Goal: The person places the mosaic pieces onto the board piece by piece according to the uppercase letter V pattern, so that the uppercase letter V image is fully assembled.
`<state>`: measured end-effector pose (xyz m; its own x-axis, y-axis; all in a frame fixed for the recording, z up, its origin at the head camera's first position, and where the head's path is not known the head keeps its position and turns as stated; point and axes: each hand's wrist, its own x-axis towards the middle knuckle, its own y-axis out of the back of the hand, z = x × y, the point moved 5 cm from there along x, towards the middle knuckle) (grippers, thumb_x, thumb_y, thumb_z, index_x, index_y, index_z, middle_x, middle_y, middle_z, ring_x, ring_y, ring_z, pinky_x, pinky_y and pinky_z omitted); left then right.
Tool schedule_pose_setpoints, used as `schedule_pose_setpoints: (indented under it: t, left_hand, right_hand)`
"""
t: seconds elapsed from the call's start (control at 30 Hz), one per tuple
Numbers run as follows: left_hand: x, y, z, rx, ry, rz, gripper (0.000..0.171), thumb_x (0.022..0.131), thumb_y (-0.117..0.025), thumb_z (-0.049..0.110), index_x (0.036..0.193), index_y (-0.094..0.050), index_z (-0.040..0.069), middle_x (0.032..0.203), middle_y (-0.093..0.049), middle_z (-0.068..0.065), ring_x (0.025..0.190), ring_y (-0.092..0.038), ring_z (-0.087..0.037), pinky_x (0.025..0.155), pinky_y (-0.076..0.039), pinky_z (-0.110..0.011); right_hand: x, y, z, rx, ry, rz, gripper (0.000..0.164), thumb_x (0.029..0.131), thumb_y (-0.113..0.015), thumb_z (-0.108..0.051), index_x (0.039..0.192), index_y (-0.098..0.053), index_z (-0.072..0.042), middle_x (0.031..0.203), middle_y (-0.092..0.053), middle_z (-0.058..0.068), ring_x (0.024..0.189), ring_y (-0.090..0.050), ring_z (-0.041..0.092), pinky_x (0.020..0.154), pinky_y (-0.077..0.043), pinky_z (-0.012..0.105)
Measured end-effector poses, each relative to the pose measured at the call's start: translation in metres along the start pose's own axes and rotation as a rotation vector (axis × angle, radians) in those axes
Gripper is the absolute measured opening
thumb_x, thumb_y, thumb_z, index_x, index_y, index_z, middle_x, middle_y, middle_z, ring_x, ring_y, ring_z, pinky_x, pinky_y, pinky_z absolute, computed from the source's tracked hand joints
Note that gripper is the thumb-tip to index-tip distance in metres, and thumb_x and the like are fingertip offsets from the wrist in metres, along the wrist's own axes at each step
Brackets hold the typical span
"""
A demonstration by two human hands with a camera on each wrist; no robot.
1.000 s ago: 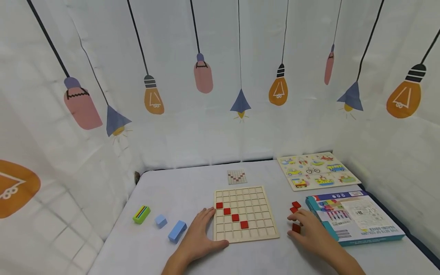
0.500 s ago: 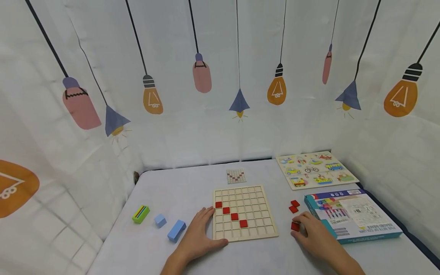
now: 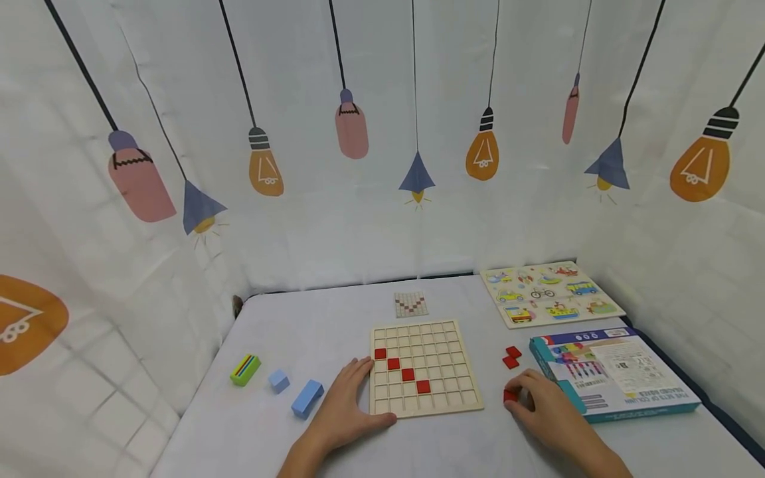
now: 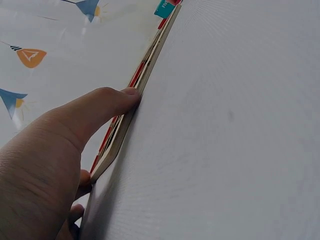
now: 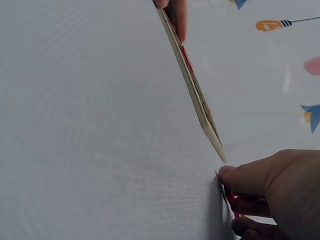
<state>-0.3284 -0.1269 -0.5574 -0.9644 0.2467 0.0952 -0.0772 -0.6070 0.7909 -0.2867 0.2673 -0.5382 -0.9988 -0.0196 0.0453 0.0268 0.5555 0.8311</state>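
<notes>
My left hand rests at the near left corner of a wooden grid board, fingers along its left side and thumb at its front edge. In the left wrist view the thumb presses on the board's edge. Set in the grid are several red square tiles, stepping down diagonally to the right. To the right of the board, my right hand pinches a red tile between thumb and fingers, low over the table and partly hidden. Loose red tiles lie just beyond that hand.
A small pattern card lies behind the board. At right are a blue-edged box and a picture puzzle board. On the left stand a green striped block, a small blue block and a longer blue block.
My right hand has drawn back from over the loose tiles and closed its fingers and thumb on the nearest red tile. The left hand stays at the board.
</notes>
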Motion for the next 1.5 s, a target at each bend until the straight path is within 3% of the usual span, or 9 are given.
schedule_pose_setpoints:
  t: [0.2, 0.57, 0.83, 1.03, 1.3, 1.5]
  left_hand:
    - [0.000, 0.002, 0.002, -0.005, 0.002, -0.001, 0.126, 0.070, -0.088, 0.084, 0.168, -0.049, 0.017, 0.177, -0.045, 0.000, 0.171, -0.029, -0.036, 0.133, -0.035, -0.067]
    - [0.000, 0.001, -0.001, 0.005, -0.012, -0.002, 0.126, 0.070, -0.087, 0.086, 0.169, -0.048, 0.018, 0.177, -0.045, 0.000, 0.171, -0.030, -0.035, 0.133, -0.035, -0.067]
    - [-0.002, 0.002, -0.001, 0.004, -0.009, 0.002, 0.126, 0.070, -0.087, 0.086, 0.169, -0.048, 0.018, 0.176, -0.045, 0.000, 0.171, -0.030, -0.036, 0.133, -0.035, -0.067]
    - [-0.003, 0.002, -0.002, 0.002, -0.001, 0.004, 0.126, 0.070, -0.087, 0.086, 0.168, -0.049, 0.018, 0.176, -0.045, 0.000, 0.171, -0.030, -0.035, 0.133, -0.035, -0.067]
    - [-0.004, 0.000, -0.002, 0.006, 0.012, -0.016, 0.126, 0.071, -0.085, 0.087, 0.169, -0.047, 0.018, 0.178, -0.044, 0.001, 0.171, -0.029, -0.036, 0.132, -0.036, -0.070]
    - [-0.003, 0.002, 0.001, 0.002, 0.007, -0.017, 0.124, 0.072, -0.086, 0.085, 0.170, -0.047, 0.020, 0.178, -0.043, 0.001, 0.171, -0.029, -0.035, 0.132, -0.036, -0.070]
  right_hand:
    - [-0.001, 0.001, -0.003, 0.010, 0.011, 0.001, 0.022, 0.093, -0.091, -0.025, 0.111, -0.079, -0.029, 0.100, -0.067, -0.012, 0.082, -0.054, 0.009, 0.067, -0.046, 0.021]
    - [0.004, 0.001, -0.015, 0.031, 0.107, 0.007, 0.023, 0.093, -0.092, -0.030, 0.113, -0.079, -0.032, 0.098, -0.066, -0.015, 0.087, -0.055, 0.007, 0.072, -0.049, 0.021]
    - [0.015, -0.004, -0.026, 0.051, 0.165, 0.010, 0.024, 0.094, -0.091, -0.026, 0.113, -0.079, -0.033, 0.100, -0.067, -0.018, 0.089, -0.056, 0.005, 0.074, -0.050, 0.020]
    - [0.028, -0.009, -0.034, 0.075, 0.220, -0.005, 0.023, 0.094, -0.091, -0.033, 0.114, -0.080, -0.034, 0.102, -0.069, -0.021, 0.091, -0.058, 0.006, 0.074, -0.050, 0.020]
    - [0.047, -0.022, -0.040, 0.144, 0.268, -0.027, 0.020, 0.093, -0.092, -0.039, 0.109, -0.081, -0.035, 0.103, -0.069, -0.019, 0.092, -0.060, 0.008, 0.075, -0.053, 0.021]
    - [0.056, -0.026, -0.052, 0.180, 0.286, -0.035, 0.019, 0.093, -0.092, -0.035, 0.109, -0.083, -0.033, 0.104, -0.071, -0.017, 0.091, -0.061, 0.010, 0.073, -0.052, 0.021]
